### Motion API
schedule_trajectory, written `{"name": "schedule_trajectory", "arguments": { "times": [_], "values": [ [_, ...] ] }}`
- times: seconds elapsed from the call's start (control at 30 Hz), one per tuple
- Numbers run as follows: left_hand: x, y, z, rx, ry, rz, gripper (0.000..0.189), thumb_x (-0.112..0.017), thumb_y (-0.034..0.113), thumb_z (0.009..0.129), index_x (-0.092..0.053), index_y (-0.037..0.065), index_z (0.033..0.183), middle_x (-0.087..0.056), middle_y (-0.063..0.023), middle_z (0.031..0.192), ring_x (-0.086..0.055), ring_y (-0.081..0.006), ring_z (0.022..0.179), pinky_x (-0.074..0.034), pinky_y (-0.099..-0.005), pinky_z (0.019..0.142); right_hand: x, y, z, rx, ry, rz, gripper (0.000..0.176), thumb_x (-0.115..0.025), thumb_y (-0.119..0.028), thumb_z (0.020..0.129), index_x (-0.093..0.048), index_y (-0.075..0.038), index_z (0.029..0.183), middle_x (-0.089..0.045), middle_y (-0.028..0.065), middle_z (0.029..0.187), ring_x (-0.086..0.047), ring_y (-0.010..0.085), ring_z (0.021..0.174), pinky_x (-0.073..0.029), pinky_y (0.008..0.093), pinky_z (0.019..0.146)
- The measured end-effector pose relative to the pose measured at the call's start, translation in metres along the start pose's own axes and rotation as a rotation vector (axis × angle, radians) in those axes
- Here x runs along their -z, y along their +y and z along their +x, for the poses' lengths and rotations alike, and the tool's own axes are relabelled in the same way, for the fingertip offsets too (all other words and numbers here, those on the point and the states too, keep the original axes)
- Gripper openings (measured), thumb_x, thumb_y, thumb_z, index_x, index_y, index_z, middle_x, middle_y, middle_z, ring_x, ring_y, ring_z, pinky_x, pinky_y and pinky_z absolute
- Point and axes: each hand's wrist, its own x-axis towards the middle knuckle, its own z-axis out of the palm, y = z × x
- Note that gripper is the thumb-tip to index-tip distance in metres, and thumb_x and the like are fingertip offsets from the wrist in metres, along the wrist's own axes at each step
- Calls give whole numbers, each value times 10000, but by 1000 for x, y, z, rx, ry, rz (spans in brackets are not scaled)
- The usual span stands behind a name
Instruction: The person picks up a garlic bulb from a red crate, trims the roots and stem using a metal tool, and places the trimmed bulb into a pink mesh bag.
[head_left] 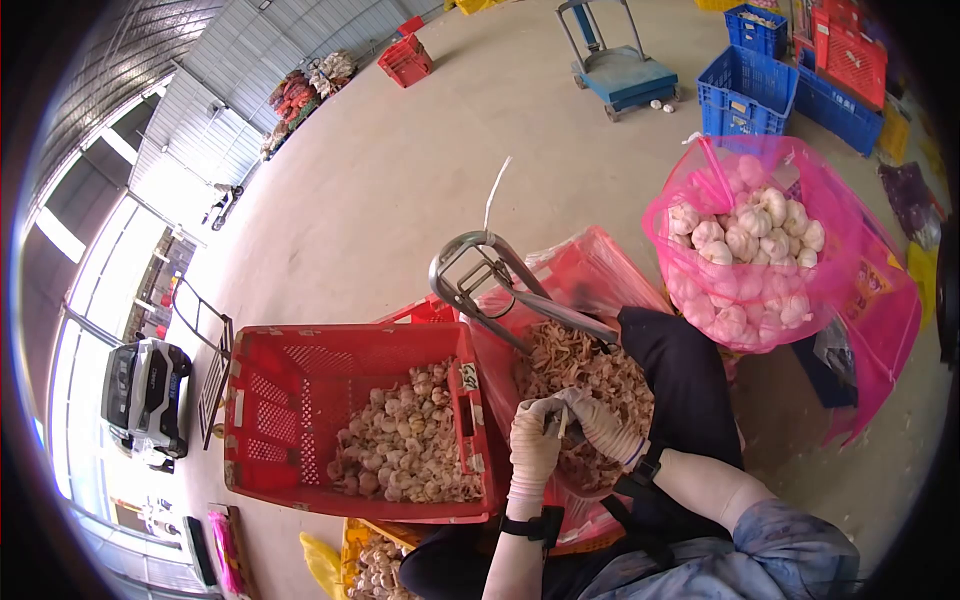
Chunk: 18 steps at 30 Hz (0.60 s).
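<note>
My left hand (536,445) and my right hand (602,428) wear whitish gloves with dark fingertips and meet close together, fingers closed. A thin pale stalk-like piece shows between them; what else they hold is hidden. Below them lies a heap of dry garlic skins and stalks (580,365) in a container lined with pink plastic. A metal tool with a looped frame (475,285) stands at its far edge. To the left, a red crate (340,345) holds many garlic bulbs (405,440). On the right, a pink mesh bag (690,285) is full of clean white bulbs (765,225).
Blue crates (745,95) and a red crate (850,50) stand at the back right, near a blue platform cart (630,82). A yellow crate with bulbs (380,570) is at the bottom. Farther off are another red crate (405,62) and a parked vehicle (148,398).
</note>
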Motion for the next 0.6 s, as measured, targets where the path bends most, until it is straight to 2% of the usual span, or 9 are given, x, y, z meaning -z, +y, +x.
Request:
{"name": "schedule_trajectory", "arguments": {
  "times": [0.07, 0.2, 0.27, 0.3, 0.37, 0.43, 0.5, 0.53, 0.6],
  "values": [
    [-3, -8, -2, -46, -33, 75, 149, -654, -29, 802, -611, 36, 929, -628, -127, 886, -617, -266, 830, -512, -339, 725, 1, 1, -2, -79, 19, 60, 347, -448, -415, 1004, -568, -99, 922, -470, -51, 754, -423, 53, 693, -388, 213, 654],
    [-9, -18, -5, -16, 12, 61, 117, -650, 7, 831, -586, 37, 924, -631, -124, 850, -621, -263, 803, -507, -349, 713, 2, 10, 1, -4, 29, -20, 358, -455, -438, 991, -576, -103, 959, -522, -44, 821, -484, 48, 726, -415, 207, 612],
    [-9, -24, -4, 124, 131, -95, 101, -641, 52, 855, -579, 36, 932, -633, -126, 832, -628, -274, 785, -505, -368, 712, -2, -5, -3, -204, -29, 206, 364, -486, -465, 973, -577, -113, 952, -540, -49, 834, -504, 46, 744, -419, 202, 602],
    [-6, -32, -4, 205, 186, 29, 102, -622, 36, 844, -603, 29, 944, -624, -156, 882, -621, -324, 843, -501, -389, 744, 0, -2, -2, -206, -33, 203, 364, -486, -465, 973, -577, -113, 952, -540, -49, 834, -504, 46, 744, -419, 202, 602],
    [-3, -57, -5, 321, 264, 218, 68, -627, 35, 839, -615, 27, 906, -617, -158, 859, -616, -315, 834, -501, -362, 755, 7, 9, 9, -262, -206, 527, 400, -486, -516, 957, -587, -130, 961, -572, -50, 873, -522, 48, 765, -422, 196, 594],
    [1, -60, -5, 413, 166, 187, 134, -657, 39, 823, -651, 31, 957, -613, -136, 920, -614, -271, 836, -500, -324, 771, 10, 11, 13, -256, -192, 565, 429, -490, -546, 942, -593, -131, 975, -576, -51, 885, -519, 44, 772, -426, 207, 612],
    [-3, -50, -13, 146, 205, -120, 209, -705, 101, 827, -674, 57, 1029, -607, -82, 962, -596, -175, 772, -493, -285, 723, 15, 10, 8, -262, -109, 241, 412, -479, -497, 968, -591, -101, 983, -573, -40, 877, -523, 53, 788, -439, 222, 675],
    [2, -26, -12, 206, 99, -126, 301, -734, 100, 807, -670, 63, 1099, -575, -58, 1033, -572, -126, 781, -485, -248, 734, 10, 11, 6, -266, -104, 250, 412, -479, -497, 968, -591, -101, 983, -573, -40, 877, -523, 53, 788, -439, 222, 675],
    [2, -5, -12, 169, 74, -45, 280, -738, 102, 804, -679, 46, 1072, -618, -79, 987, -601, -140, 778, -498, -261, 734, 1, 14, 7, -2, 27, -92, 394, -457, -435, 997, -596, -66, 1002, -569, -30, 866, -515, 63, 807, -434, 232, 738]
  ]
}}
